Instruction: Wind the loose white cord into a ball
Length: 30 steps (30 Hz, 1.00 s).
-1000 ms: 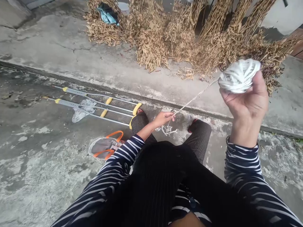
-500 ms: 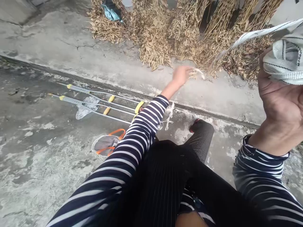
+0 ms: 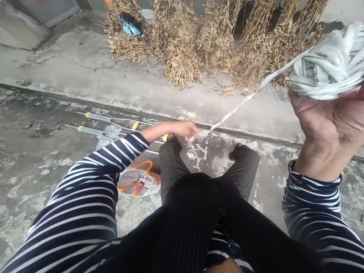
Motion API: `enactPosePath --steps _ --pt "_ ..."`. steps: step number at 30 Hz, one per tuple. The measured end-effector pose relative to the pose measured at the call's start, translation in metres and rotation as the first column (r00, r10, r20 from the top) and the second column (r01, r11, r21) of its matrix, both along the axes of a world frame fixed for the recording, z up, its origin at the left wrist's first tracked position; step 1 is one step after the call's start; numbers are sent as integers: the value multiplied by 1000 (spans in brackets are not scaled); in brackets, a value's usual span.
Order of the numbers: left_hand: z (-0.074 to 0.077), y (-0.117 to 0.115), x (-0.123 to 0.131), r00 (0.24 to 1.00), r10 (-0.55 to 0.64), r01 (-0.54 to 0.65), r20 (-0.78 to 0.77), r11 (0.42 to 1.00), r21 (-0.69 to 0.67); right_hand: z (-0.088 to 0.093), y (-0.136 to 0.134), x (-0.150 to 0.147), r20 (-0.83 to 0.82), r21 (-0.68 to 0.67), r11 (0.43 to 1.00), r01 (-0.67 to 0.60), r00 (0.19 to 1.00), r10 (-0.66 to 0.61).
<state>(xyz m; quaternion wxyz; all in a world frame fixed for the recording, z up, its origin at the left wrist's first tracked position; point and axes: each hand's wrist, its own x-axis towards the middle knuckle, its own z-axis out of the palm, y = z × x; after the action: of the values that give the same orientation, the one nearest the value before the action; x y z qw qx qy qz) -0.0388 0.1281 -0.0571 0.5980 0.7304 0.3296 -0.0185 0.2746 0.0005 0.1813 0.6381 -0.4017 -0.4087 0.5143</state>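
Observation:
My right hand [image 3: 327, 121] is raised at the right, palm turned up, holding a thick bundle of white woven strap [image 3: 321, 68] with dark edge lines. From the bundle a narrow white length [image 3: 247, 99] runs down and left, looking twisted like cord toward its lower end. My left hand [image 3: 185, 129] is low in front of my legs, fingers pinched around a bit of white cord [image 3: 192, 139]. Whether this cord joins the length from the bundle cannot be made out. A loose white tangle of cord [image 3: 196, 153] lies on the ground below that hand.
Bundles of dried stalks and leaves [image 3: 182, 49] lean along the wall, with a blue and black cloth [image 3: 131, 25] among them. Crutches [image 3: 93, 131] lie at left near a low concrete ledge [image 3: 85, 81]. A bag with orange handles [image 3: 139, 182] stands by my left leg.
My left hand has moved left and down, toward my body, and the white length now stretches straighter from the bundle. The bundle has shifted slightly left in view.

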Motion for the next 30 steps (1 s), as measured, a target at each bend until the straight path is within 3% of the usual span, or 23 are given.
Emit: enactPosePath --steps 2,3,5,6,7,8,10,12,14,16,19,22,24,26,28,30 --pt "14 47 -1 969 248 -247 15 955 165 0 1 -8 -28 135 991 23 999 -20" --pt "23 68 10 924 375 -383 80 889 251 0 2 -11 -31 165 986 14 999 -9" --pt "38 96 48 816 512 -577 267 742 342 -2 5 -14 -20 158 987 -30 999 33" --pt "43 100 72 777 526 -626 346 698 346 -3 6 -15 -30 158 987 -36 999 41" --pt "45 97 96 763 510 -637 397 698 327 -4 8 -15 -49 163 986 -30 998 38" --pt "42 87 119 781 468 -603 413 739 301 -4 9 -14 -74 172 985 -14 997 27" --pt "26 54 152 891 284 -378 353 896 232 -6 10 -10 -101 189 982 27 995 -8" --pt "1 14 163 968 91 -112 233 990 81 -7 10 -5 -67 187 981 43 997 -31" --pt "-26 -18 153 995 -13 20 97 997 -71 -10 9 1 -8 177 984 27 1000 -26" --pt "-47 -35 129 1000 11 -10 7 993 -117 -15 9 6 42 151 988 -14 999 8" --pt "-59 -36 93 976 215 -215 -30 977 -4 -31 13 11 84 75 994 -85 993 79" --pt "-44 -28 78 867 496 -499 54 857 132 -52 18 13 102 -22 991 -130 986 132" --pt "-22 -27 82 754 607 -649 251 747 146 -65 22 12 100 -83 983 -162 980 170" --pt "3 -30 95 636 599 -721 487 686 98 -77 23 9 81 -146 971 -187 976 201" --pt "26 -36 110 553 528 -720 644 692 51 -89 22 6 65 -202 960 -195 975 212" --pt "39 -42 123 522 483 -697 703 717 25 -99 18 3 63 -244 949 -200 973 221"
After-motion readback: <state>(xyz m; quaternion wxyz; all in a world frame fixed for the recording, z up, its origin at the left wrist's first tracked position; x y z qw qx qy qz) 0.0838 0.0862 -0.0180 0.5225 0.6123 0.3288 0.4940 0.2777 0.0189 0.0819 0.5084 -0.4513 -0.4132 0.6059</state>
